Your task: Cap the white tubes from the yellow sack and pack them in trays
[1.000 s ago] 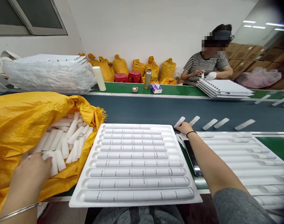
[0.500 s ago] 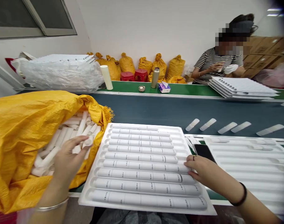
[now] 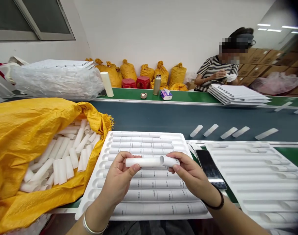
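Note:
My left hand (image 3: 118,179) pinches a white tube (image 3: 143,162) between thumb and fingers. A short, thin white sleeve (image 3: 170,161) is in my right hand (image 3: 193,174), its near end meeting the tube's right end. Whether one sits inside the other I cannot tell. Both are held level above a white grooved tray (image 3: 84,202), where several long white rolls (image 3: 161,209) with printed lines and small characters lie in rows. At the left, a yellow woven sack (image 3: 29,124) gapes open on many loose white tubes (image 3: 59,171).
A black phone (image 3: 210,166) lies between the tray and a second grooved tray (image 3: 227,171) with short sleeves. Several sleeves (image 3: 228,133) lie on the dark belt (image 3: 149,117). Beyond stand a flask (image 3: 157,85), stacked trays (image 3: 237,93) and a co-worker in a striped shirt (image 3: 210,71).
My left hand has come from the sack to above the tray with a white tube. My right hand has lifted from the tray's right side with a sleeve, and the two pieces now meet.

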Action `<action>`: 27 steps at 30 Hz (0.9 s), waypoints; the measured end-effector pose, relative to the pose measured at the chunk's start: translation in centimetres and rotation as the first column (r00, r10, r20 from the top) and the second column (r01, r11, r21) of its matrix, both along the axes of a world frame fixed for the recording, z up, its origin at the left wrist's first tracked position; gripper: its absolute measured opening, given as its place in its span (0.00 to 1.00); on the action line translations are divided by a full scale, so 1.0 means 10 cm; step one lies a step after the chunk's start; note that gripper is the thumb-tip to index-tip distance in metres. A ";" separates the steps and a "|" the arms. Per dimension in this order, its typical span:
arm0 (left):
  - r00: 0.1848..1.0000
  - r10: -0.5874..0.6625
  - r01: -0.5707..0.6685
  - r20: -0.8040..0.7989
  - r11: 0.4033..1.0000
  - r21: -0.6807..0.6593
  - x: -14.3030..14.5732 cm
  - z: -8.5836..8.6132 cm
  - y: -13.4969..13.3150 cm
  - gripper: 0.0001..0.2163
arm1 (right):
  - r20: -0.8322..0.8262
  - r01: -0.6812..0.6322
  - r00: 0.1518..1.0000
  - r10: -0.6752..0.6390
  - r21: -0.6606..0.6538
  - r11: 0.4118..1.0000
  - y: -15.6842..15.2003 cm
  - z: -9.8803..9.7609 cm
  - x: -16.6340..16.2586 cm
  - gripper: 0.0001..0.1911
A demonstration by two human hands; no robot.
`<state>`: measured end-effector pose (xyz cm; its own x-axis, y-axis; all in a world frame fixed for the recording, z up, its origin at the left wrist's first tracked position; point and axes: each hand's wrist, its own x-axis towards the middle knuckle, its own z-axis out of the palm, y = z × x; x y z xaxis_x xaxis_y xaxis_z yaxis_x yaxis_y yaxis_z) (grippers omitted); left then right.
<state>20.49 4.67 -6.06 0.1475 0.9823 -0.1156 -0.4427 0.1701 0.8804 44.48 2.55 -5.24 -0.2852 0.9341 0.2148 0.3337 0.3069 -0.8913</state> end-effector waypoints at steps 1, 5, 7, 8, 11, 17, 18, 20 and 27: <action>1.000 0.002 -0.002 -0.006 1.000 -0.008 0.00 0.00 0.00 0.16 | 0.014 -0.002 1.000 0.002 0.040 0.999 0.01 0.01 -0.03 0.14; 1.000 -0.002 0.002 -0.014 1.000 -0.004 -0.07 0.00 -0.01 0.16 | 0.220 -0.100 0.974 0.051 0.217 0.971 0.06 0.13 0.02 0.17; 1.000 -0.006 0.006 -0.006 1.000 0.010 -0.09 -0.01 -0.02 0.16 | 0.289 -0.134 0.955 0.061 0.240 0.962 0.08 0.20 0.06 0.18; 1.000 -0.008 0.008 -0.002 1.000 0.019 -0.09 -0.01 -0.03 0.16 | 0.313 -0.143 0.948 0.061 0.245 0.959 0.09 0.23 0.07 0.18; 0.999 -0.009 0.012 -0.043 0.997 0.073 -0.11 -0.02 -0.04 0.15 | 0.337 -0.190 0.937 0.095 0.263 0.946 0.11 0.29 0.05 0.19; 0.796 -0.169 0.334 -0.581 0.923 0.189 -0.17 0.05 -0.05 0.10 | 0.383 -0.264 0.916 0.118 0.354 0.897 0.13 0.30 -0.09 0.18; 0.728 -0.158 0.391 -0.667 0.895 0.215 -0.17 0.07 -0.06 0.11 | 0.389 -0.268 0.914 0.119 0.353 0.896 0.13 0.29 -0.11 0.17; 0.648 -0.059 0.440 -0.760 0.843 0.309 -0.18 0.10 -0.06 0.12 | 0.375 -0.267 0.916 0.141 0.310 0.912 0.16 0.26 -0.13 0.15; 0.588 0.186 0.444 -0.787 0.739 0.507 -0.16 0.08 -0.09 0.13 | 0.293 -0.240 0.941 0.168 0.228 0.944 0.24 0.16 -0.17 0.14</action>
<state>18.86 3.82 -5.30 0.4448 0.8282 0.3410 0.4106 -0.5269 0.7441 42.79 4.99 -3.64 -0.5435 0.7723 0.3287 0.4526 0.5995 -0.6601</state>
